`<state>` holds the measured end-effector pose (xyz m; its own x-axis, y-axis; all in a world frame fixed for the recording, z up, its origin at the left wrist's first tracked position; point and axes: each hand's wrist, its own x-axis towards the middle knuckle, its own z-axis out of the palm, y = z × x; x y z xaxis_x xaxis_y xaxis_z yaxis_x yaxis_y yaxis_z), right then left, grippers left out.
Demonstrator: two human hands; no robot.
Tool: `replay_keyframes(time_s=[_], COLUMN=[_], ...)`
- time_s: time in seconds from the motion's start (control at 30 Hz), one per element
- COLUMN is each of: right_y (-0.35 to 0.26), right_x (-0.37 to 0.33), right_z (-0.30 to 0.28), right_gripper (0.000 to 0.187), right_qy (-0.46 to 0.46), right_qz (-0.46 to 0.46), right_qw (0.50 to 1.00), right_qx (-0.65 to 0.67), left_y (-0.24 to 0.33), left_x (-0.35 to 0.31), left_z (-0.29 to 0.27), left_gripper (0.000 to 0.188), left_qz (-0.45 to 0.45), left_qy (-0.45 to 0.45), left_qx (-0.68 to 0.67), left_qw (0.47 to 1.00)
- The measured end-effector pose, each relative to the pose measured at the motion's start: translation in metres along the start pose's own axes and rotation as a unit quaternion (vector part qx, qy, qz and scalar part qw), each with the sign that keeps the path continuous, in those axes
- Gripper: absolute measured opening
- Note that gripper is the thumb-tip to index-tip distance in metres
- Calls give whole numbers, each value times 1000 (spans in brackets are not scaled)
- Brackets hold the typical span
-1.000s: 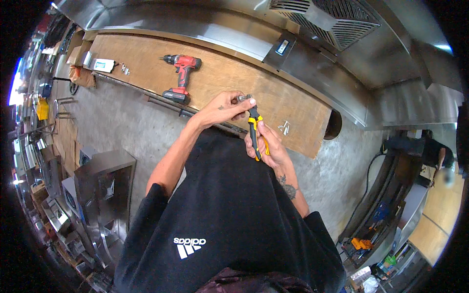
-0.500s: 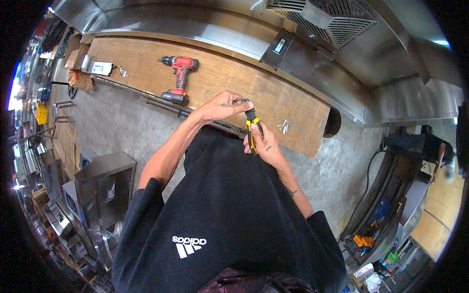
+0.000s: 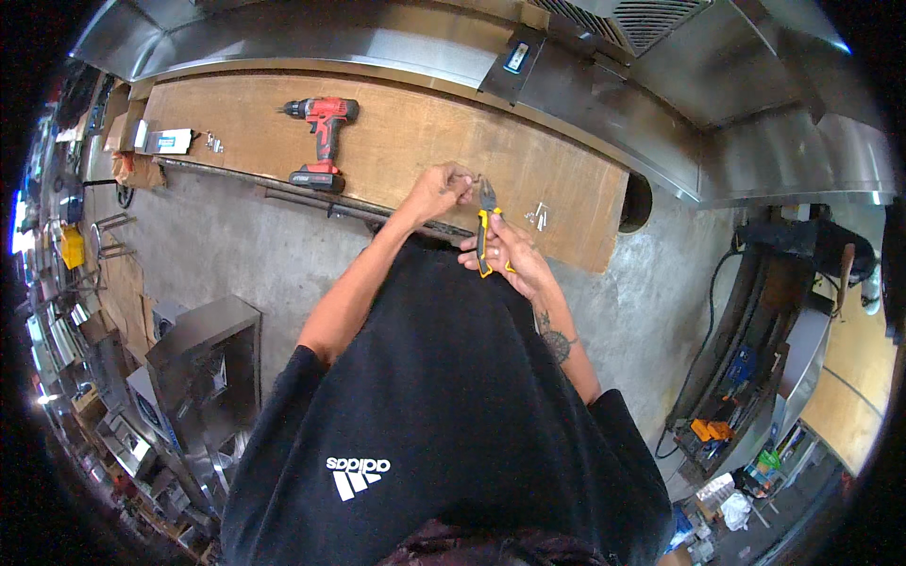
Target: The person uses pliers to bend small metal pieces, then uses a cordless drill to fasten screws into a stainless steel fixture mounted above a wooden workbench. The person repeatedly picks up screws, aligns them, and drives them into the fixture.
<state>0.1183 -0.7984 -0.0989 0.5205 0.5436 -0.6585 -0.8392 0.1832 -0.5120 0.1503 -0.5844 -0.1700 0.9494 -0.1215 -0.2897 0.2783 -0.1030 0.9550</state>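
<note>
My right hand (image 3: 517,257) holds pliers (image 3: 486,224) with yellow-and-black handles, fingers around the grips and jaws pointing away from me. Just left of the jaws, my left hand (image 3: 442,194) is closed, thumb and fingertips pinched together. Whatever small thing may be between those fingertips is too small to make out. Both hands are over the near edge of a wooden board (image 3: 406,123). A red-and-black cordless drill (image 3: 327,127) lies on the board to the left of my hands. Several small metal fasteners (image 3: 540,217) lie to the right.
At the board's left end are more small metal pieces (image 3: 215,143) and a white-and-blue packet (image 3: 175,141). A stainless steel hood (image 3: 377,52) runs along the far side. Metal cabinets (image 3: 212,363) stand on the concrete floor at left; a tool-filled bench (image 3: 746,377) is at right.
My left fingertips have come away from the pliers' jaws, leaving a small gap. The fingers of my right hand have loosened around the handles. The head view has shifted slightly.
</note>
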Motion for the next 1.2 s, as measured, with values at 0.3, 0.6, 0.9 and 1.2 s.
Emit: replay_keyframes(time_s=[0.3, 0.6, 0.9, 1.2], right_y=[23, 31, 16, -4], right_x=[-14, -18, -9, -22], right_z=[-51, -51, -30, -5], right_gripper=[48, 47, 51, 44], right_qy=[173, 202, 179, 27], right_qz=[-42, -47, -27, -16], right_qw=[984, 977, 980, 999], right_qx=[-28, -43, -89, -40], left_y=[-82, -38, -58, 10], left_x=[35, -3, -32, -33], left_z=[46, -24, -23, -1], left_gripper=[23, 23, 25, 24], left_qz=[30, 1, 93, -28], left_qy=[53, 84, 45, 104], left_qx=[237, 305, 428, -12], left_qw=[970, 949, 898, 994])
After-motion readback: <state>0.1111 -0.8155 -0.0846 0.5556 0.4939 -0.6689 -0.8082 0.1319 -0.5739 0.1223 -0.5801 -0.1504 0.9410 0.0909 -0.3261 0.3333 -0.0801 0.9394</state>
